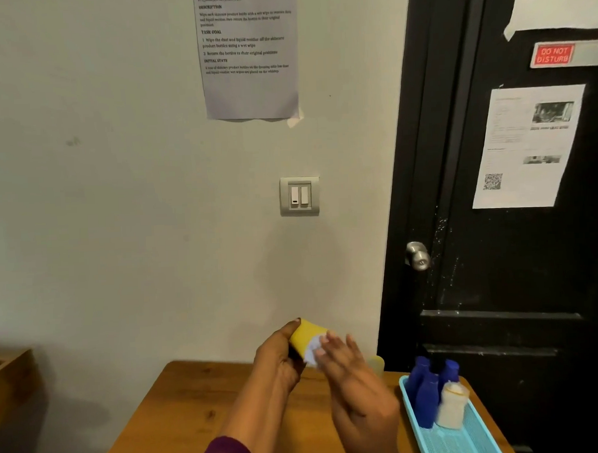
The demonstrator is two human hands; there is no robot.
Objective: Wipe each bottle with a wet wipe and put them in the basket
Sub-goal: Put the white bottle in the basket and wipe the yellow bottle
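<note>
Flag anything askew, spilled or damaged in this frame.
Nothing spilled. The wall notice curls loose at its lower right corner, and white specks mar the black door beside the knob.

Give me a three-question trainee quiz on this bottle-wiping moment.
1. True or false: the left hand grips the yellow plastic bottle.
2. What stands in the light blue plastic mesh basket? A) nothing B) blue bottles and a whitish bottle C) only wipes
3. Fill in: the white wet wipe is pressed on the yellow bottle by the ____ hand.
Key: 1 true; 2 B; 3 right hand.
</note>
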